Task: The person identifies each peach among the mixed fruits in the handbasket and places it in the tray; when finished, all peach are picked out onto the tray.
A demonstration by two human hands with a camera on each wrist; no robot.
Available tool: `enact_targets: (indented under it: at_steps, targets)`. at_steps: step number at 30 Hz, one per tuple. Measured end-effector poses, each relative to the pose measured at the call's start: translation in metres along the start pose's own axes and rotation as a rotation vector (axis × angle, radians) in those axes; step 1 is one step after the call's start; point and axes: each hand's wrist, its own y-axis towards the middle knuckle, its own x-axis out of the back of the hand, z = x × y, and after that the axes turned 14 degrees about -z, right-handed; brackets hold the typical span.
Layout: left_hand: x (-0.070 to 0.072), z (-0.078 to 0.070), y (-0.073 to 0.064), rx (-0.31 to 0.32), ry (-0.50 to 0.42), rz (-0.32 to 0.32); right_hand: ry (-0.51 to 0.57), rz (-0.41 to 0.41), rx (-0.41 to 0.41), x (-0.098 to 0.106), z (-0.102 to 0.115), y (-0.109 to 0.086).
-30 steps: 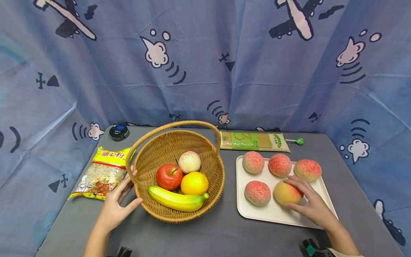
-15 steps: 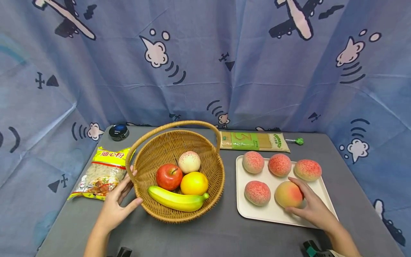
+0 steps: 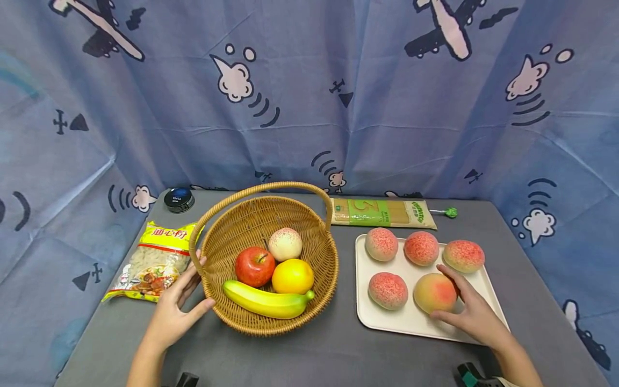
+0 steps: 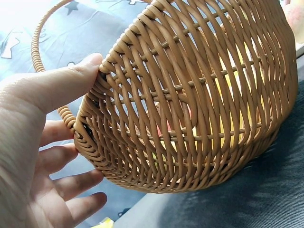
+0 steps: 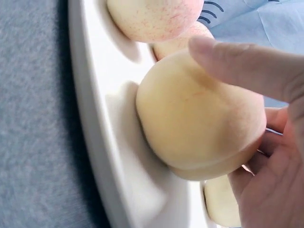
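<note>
In the head view my left hand (image 3: 175, 305) grips the left rim of a wicker basket (image 3: 331, 269), thumb at the front and fingers behind. The left wrist view shows the thumb tip on the basket's edge (image 4: 185, 99). Inside lie a red apple (image 3: 254, 266), a yellow lemon (image 3: 293, 276), a banana (image 3: 266, 301) and a pale speckled peach (image 3: 285, 244). At the right, my right hand (image 3: 476, 312) holds a yellow-red peach (image 3: 433, 293) on a white tray (image 3: 387, 320). Its thumb lies against the peach (image 5: 199, 114) in the right wrist view, fingers on the far side, partly hidden.
Several pink speckled peaches (image 3: 422, 248) share the tray. A yellow pasta bag (image 3: 157, 260) lies left of the basket, a dark round tin (image 3: 179, 199) behind it. A noodle packet (image 3: 382, 213) and a green-tipped stick (image 3: 450, 213) lie at the back before a blue curtain (image 3: 300, 107).
The yellow-red peach has shifted slightly right and now shows more of its top, as my right fingers slid toward its right side. My left hand and the basket have stayed still.
</note>
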Motion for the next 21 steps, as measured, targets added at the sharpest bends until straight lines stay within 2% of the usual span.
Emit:
enact_targets:
  at_steps: [6,12,17,21]
  targets:
    - [-0.001,0.003,0.000,-0.042,-0.024,-0.002,0.012,-0.081,0.041,0.003,0.012,0.004]
    - [0.000,0.001,0.000,-0.022,-0.008,-0.007,0.091,-0.136,0.133,-0.001,0.042,0.014]
    - [0.000,-0.002,0.000,-0.005,-0.002,-0.001,0.188,-0.101,0.244,-0.010,0.073,0.024]
    - [-0.001,-0.003,0.001,-0.005,-0.005,-0.003,0.194,-0.022,0.318,-0.019,0.100,0.036]
